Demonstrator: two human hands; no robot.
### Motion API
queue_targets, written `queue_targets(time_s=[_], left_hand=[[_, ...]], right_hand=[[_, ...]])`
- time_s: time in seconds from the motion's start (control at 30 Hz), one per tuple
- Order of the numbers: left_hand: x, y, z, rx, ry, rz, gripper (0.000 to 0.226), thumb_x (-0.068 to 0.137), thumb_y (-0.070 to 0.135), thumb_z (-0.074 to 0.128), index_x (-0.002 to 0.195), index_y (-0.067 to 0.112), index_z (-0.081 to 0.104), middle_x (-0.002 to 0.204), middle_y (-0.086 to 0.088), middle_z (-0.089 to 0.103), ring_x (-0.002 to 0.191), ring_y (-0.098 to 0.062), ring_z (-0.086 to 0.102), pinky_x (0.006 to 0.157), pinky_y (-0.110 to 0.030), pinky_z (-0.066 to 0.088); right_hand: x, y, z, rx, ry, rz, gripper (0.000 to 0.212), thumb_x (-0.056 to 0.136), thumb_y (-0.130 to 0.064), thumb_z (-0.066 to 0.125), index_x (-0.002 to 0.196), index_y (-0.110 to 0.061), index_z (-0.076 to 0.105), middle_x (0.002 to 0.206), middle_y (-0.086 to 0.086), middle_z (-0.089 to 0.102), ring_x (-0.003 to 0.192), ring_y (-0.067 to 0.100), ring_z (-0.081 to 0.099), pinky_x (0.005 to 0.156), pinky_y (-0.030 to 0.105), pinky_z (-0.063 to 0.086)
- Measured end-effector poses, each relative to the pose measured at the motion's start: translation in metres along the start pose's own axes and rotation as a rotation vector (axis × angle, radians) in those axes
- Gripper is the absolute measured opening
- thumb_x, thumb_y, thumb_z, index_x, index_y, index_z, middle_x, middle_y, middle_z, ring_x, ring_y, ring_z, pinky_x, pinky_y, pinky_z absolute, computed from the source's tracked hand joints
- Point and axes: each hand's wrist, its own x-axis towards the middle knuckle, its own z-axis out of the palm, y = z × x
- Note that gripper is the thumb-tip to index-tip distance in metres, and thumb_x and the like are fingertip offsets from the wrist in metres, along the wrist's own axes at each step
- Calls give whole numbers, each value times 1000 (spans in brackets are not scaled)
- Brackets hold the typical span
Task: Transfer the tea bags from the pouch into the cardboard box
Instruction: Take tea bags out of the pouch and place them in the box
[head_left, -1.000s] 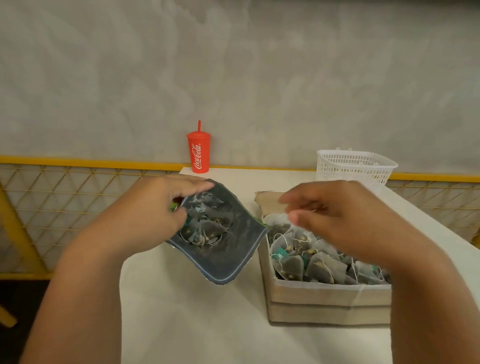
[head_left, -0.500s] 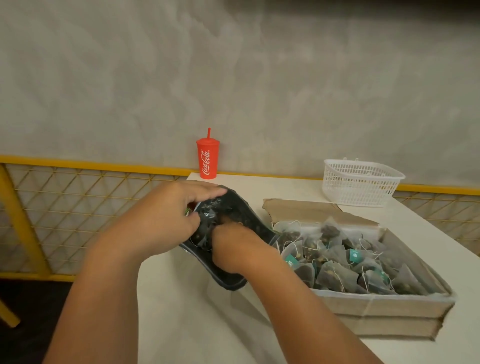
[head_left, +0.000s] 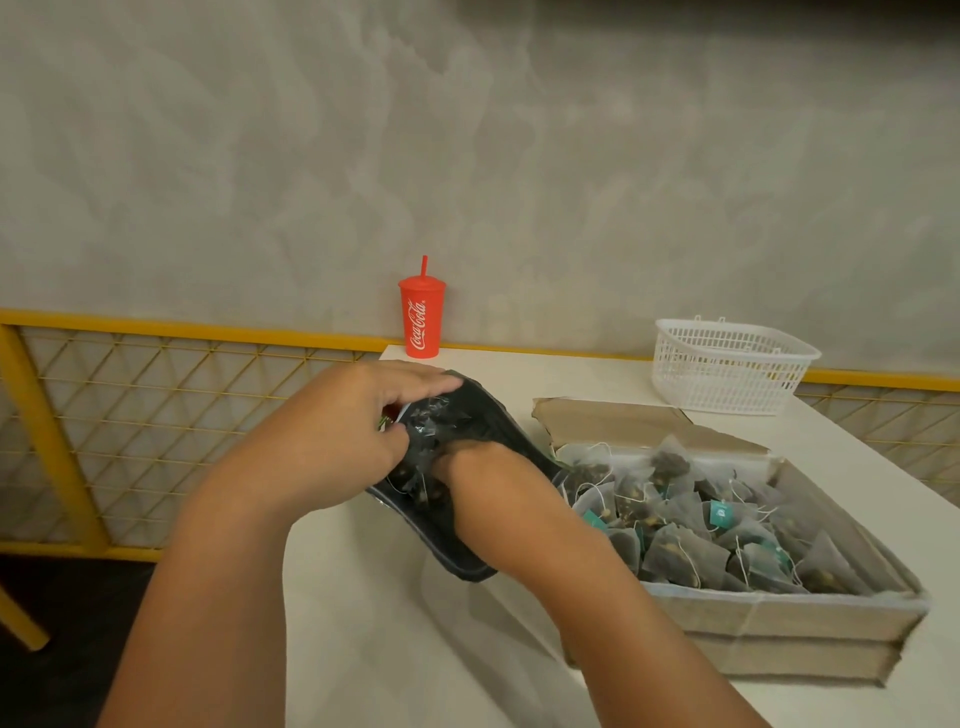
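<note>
The dark pouch (head_left: 460, 553) lies tilted on the white table (head_left: 405, 654), its mouth facing me. My left hand (head_left: 332, 436) pinches the pouch's upper rim and holds it wide. My right hand (head_left: 485, 480) reaches into the pouch among the tea bags (head_left: 422, 480); its fingers are hidden inside. Right beside the pouch stands the cardboard box (head_left: 779, 618), flap folded back, holding several pyramid tea bags (head_left: 685, 553) with strings and teal tags.
A red Coca-Cola cup (head_left: 422, 319) with a straw stands at the table's far edge by the wall. A white plastic basket (head_left: 727, 369) sits at the back right. A yellow mesh railing (head_left: 156, 415) runs along the left, below the table's edge.
My right hand went from above the box leftwards and down into the pouch, and now sits slightly deeper. My left hand keeps its hold on the rim.
</note>
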Motion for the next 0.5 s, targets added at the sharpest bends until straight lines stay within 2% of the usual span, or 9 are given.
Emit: queue_targets(time_s=[0.13,0.3,0.37,0.4,0.47,0.5], left_hand=[[0,1,1,12,5,-12,61,81,-8,47,117,40,56,117,31,45,114,10,40,88,-2,27],[0,2,0,29,15,-35,58,82,-5,49,116,41,57,119,28,48,111,4,43,82,-9,38],[0,1,0,36,22,-23,58,81,-6,50,116,40,58,117,30,49,108,7,44,80,-8,38],[0,1,0,33,26,-18,58,80,-7,50,115,39,58,115,31,49,107,8,44,80,-7,38],[-1,1,-1,17,29,-16,58,80,-8,51,115,37,59,115,30,51,110,7,45,86,-13,40],[-1,1,-1,11,30,-21,58,80,-8,51,115,37,59,116,29,51,111,6,46,88,-16,41]], right_hand=[[-21,6,-10,133,123,-35,25,86,-5,49,107,-5,63,106,12,64,98,30,61,84,42,51],[-39,9,-33,236,260,-52,26,86,-4,52,98,-17,71,102,5,68,96,24,62,83,38,51],[-46,11,-44,315,302,-38,27,87,-5,53,94,-22,73,99,0,70,91,17,63,82,33,51],[-51,13,-49,370,333,-20,26,87,-7,54,93,-24,74,93,-7,70,86,9,62,78,26,51],[-59,20,-59,470,411,21,24,84,-7,59,87,-25,74,71,-21,63,72,0,58,66,13,47],[-62,24,-63,509,461,41,24,82,-6,61,83,-25,74,62,-23,58,69,-1,56,64,12,45]])
